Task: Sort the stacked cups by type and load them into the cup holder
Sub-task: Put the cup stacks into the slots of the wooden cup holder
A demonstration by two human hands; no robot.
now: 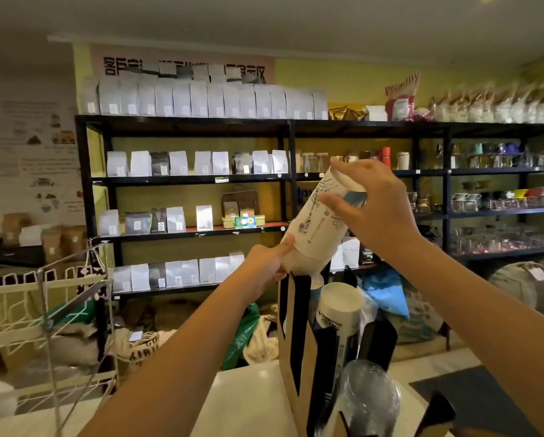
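Observation:
A stack of white printed paper cups [319, 228] is tilted in the air above the brown and black cardboard cup holder [292, 342]. My left hand [264, 266] grips the stack's lower, rim end. My right hand [374, 206] grips its upper end, fingers curled round the top cup. Another stack of white paper cups [340, 310] stands in a holder slot. A stack of clear plastic cups [370, 402] sits in the nearest slot.
A white wire rack [43, 310] stands on the left of the white counter [248, 402]. A dark mat [475, 395] lies on the right. Black shelves [188, 181] with white bags and glassware fill the background; sacks lie on the floor.

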